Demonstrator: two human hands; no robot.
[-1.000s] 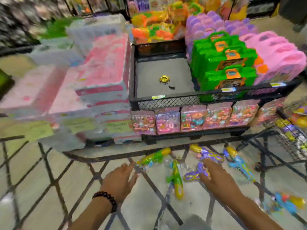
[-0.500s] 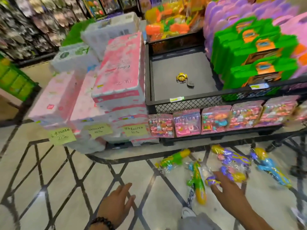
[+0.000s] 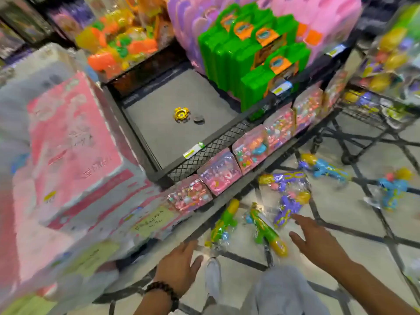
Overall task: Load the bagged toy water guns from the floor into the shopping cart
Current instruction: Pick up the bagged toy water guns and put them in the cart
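Several bagged toy water guns lie on the tiled floor in front of a display shelf. A green and yellow gun point(image 3: 223, 223) is nearest my left hand point(image 3: 179, 266), which hovers open just below its bag. Another green gun point(image 3: 267, 230) lies between my hands. Two purple guns point(image 3: 288, 194) sit just beyond the fingertips of my right hand point(image 3: 318, 242), also open and empty. Two blue guns point(image 3: 327, 169) point(image 3: 392, 187) lie farther right. The wire shopping cart point(image 3: 372, 110) stands at the upper right with bagged toys in it.
A black mesh display shelf point(image 3: 204, 153) holds green cases point(image 3: 250, 60), pink cases and a small yellow toy point(image 3: 181, 114). Pink blister packs point(image 3: 219, 172) line its lower ledge. Stacked pink and white packages point(image 3: 72, 144) fill the left. My grey knee point(image 3: 284, 292) and white shoe point(image 3: 212, 276) are below.
The view has swung and tilted, bringing the cart into sight at the right. My left hand has moved toward the green gun; my right hand has drawn back a little from the purple guns.
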